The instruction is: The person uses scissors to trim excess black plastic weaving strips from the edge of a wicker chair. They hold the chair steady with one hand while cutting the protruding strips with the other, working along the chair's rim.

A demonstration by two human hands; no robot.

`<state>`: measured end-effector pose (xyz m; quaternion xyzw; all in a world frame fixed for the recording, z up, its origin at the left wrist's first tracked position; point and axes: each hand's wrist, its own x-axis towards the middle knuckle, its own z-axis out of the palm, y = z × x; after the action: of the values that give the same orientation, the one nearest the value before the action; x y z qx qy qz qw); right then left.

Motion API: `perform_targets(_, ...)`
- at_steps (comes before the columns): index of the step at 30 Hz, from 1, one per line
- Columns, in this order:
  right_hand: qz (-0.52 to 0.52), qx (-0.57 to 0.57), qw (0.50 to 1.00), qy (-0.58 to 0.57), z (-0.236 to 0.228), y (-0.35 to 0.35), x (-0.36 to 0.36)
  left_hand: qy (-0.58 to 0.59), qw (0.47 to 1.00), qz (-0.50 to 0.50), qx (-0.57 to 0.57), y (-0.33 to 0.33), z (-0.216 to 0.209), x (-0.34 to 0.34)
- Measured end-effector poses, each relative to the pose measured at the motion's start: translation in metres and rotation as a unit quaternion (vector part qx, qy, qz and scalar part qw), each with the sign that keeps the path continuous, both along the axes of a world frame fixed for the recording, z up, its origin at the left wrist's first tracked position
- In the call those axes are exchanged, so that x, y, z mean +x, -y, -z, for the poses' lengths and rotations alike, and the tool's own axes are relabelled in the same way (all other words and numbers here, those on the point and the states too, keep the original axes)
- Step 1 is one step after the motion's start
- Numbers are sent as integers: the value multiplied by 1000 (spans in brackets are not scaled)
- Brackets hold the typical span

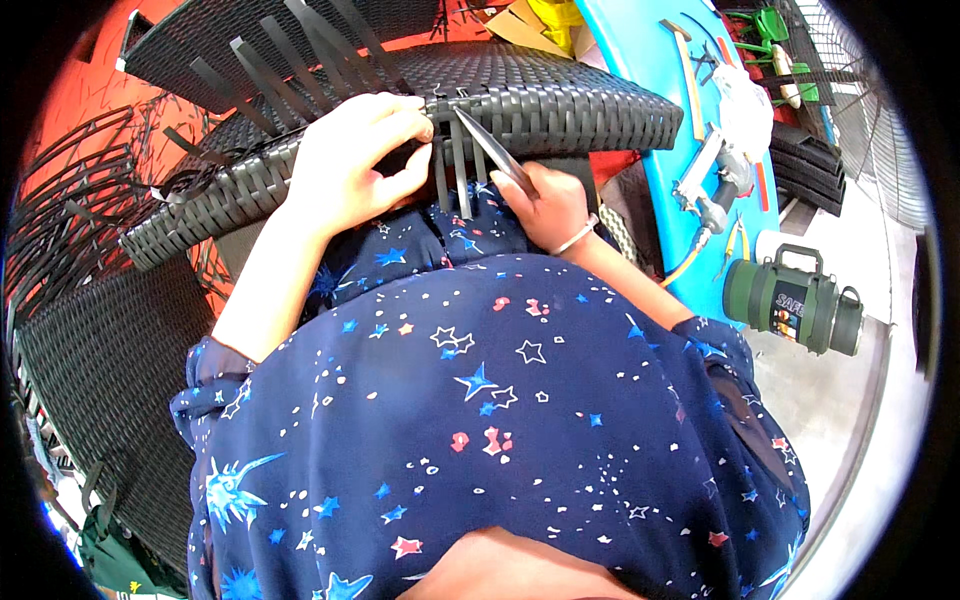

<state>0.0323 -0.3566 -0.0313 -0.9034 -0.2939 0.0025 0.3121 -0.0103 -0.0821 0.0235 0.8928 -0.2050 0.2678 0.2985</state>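
Two hands: left hand (350, 165) pinches one wicker panel (560, 100); right hand (545, 205) grasps one blade (495, 150).

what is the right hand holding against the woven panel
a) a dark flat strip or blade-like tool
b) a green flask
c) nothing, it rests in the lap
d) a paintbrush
a: the right hand grips a dark, flat, narrow piece that slants up to the edge of the woven panel, while the left hand pinches the weave beside it.
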Motion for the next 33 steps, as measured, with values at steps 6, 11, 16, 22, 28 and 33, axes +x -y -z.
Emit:
perform_targets(6,-38,46,996,60,21,-7,12,-19,1000,-19,-7,3,-5,-1)
perform_targets(11,2,51,992,-112,-21,0,3,-5,1000,4,-21,-3,2,-1)
perform_targets(16,-21,-5,992,-121,-87,17,-1,-13,1000,-11,-23,-3,1,-4)
perform_targets(22,-129,-92,986,-45,-142,16,15,-19,999,-21,-19,-1,-2,-5)
perform_targets(28,-215,-178,960,31,-177,8,36,-8,999,-14,-39,2,0,-2)
perform_targets(33,-240,-216,943,82,-189,0,44,-16,999,-10,-34,1,0,-1)
